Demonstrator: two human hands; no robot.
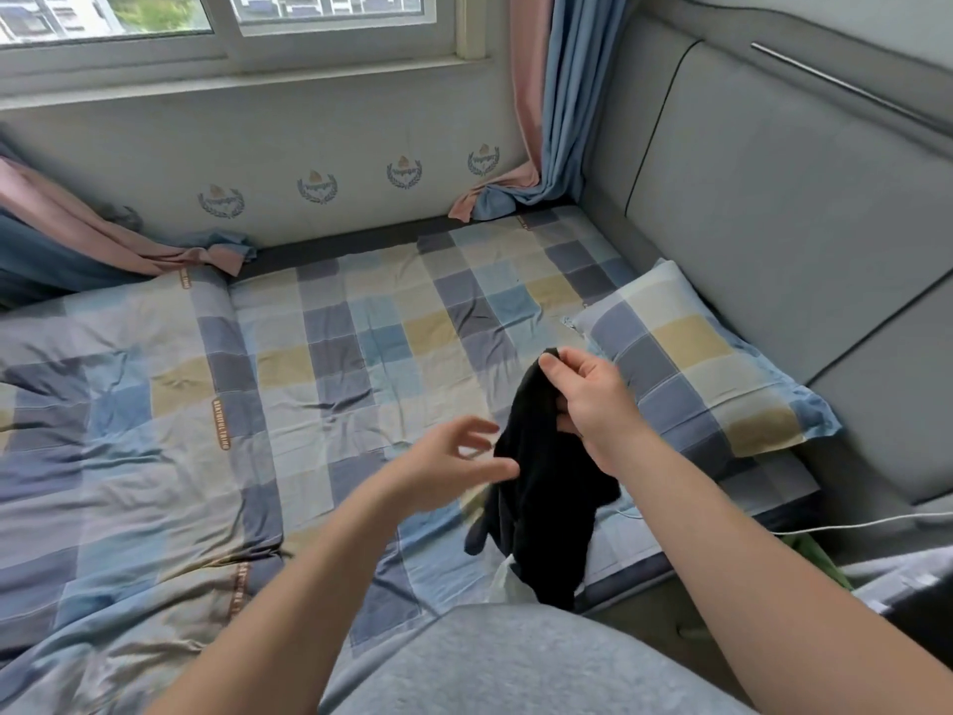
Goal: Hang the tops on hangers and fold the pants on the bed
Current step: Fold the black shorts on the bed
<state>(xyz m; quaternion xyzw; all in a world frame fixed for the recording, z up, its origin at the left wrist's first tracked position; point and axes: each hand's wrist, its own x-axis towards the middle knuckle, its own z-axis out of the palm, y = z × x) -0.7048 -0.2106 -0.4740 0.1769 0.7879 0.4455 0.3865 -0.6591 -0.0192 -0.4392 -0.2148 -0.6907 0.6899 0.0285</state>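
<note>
The right hand (593,405) pinches the top edge of the black garment (541,487), which hangs bunched below it, while the spread-fingered left hand (448,464) reaches just beside the cloth; so small a pinch may slip, dropping it in a heap.

Soft, even daylight from the window (206,12) fills the room, shadows stay faint on the bed (154,405), the left hand (454,461) is motion-blurred, and wide-angle distortion bows the headboard (773,198) and edges.
</note>
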